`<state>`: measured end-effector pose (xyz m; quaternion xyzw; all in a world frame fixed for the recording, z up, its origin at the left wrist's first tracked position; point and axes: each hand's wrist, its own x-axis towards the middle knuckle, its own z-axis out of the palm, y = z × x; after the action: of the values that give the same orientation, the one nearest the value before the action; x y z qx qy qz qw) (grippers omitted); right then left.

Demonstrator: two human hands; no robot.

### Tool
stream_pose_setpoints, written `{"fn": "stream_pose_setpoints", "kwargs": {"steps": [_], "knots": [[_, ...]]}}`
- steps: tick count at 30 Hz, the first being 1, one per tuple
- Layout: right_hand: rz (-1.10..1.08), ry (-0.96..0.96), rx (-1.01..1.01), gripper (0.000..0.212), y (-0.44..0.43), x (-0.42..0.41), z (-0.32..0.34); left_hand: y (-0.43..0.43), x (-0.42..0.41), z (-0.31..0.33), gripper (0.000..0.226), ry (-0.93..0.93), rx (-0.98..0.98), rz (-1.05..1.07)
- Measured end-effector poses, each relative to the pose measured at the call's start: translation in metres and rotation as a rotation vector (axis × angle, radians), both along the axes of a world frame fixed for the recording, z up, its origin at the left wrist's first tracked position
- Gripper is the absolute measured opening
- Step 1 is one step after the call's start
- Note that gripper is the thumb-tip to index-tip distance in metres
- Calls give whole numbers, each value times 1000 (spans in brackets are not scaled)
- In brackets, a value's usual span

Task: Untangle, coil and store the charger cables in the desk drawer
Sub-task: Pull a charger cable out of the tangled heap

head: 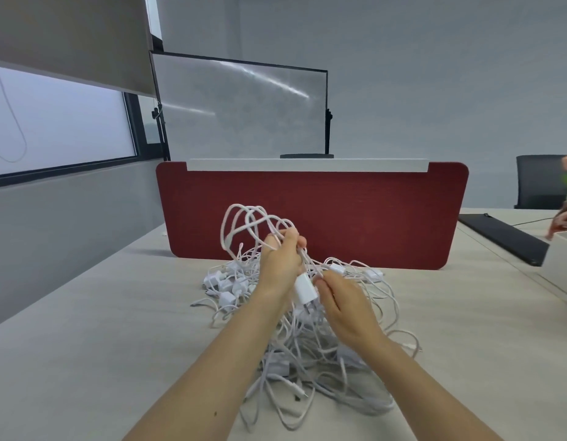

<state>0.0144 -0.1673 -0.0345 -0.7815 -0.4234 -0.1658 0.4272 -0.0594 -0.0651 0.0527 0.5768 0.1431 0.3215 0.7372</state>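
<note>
Forearms reach in from the bottom edge over the near loops of the cable pile (307, 354), a white tangle of leads and chargers spread on the desk (84, 345). Above it the left hand (280, 262) holds up a coil (250, 224) of several loops. Its grip is closed round the strands where they gather, and the loops stand up and away from the person.

From that fist one lead drops towards the person to a white plug (304, 291), which hangs roughly upright, prongs down, between the two hands. The right hand (345, 308) lies just right of the plug, lower than the left and nearer it. Its fingertips curl in against the plug's upper end in what looks like a light pinch, though the thumb side is hidden.

I judge this lead is nearly wound: the plug end has to go up and leftward to join the coil, and the right hand is best placed to feed it.

Behind the pile stands a red divider (339, 211), with a whiteboard (244, 106) beyond. A black mat (505, 240) and a white box (562, 259) lie well off to the right. No drawer is in view.
</note>
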Motion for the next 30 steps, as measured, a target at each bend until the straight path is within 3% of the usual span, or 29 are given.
{"fn": "stream_pose_setpoints", "kwargs": {"steps": [4,7,9,13,17,19,22,26,30], "knots": [[-131,87,-96,27,-24,37,-36,0,-5,21,16,-135,-82,8],[-130,200,-186,27,-21,51,-23,3,-4,13,21,-86,64,92],[-92,231,-99,29,-17,49,7,11,1,6,26,-59,153,153],[-31,173,114,29,-6,31,69,11,4,0,20,4,169,82],[37,129,15,34,10,11,88,1,4,4,19,86,149,-57],[-6,72,-114,34,10,7,84,8,5,4,29,136,171,-48],[3,44,-191,33,10,2,70,22,5,-9,26,200,155,-18],[-6,24,-106,32,17,-2,49,15,6,-18,19,133,158,49],[-116,-143,75,29,21,8,6,8,3,-20,33,147,28,8]]}}
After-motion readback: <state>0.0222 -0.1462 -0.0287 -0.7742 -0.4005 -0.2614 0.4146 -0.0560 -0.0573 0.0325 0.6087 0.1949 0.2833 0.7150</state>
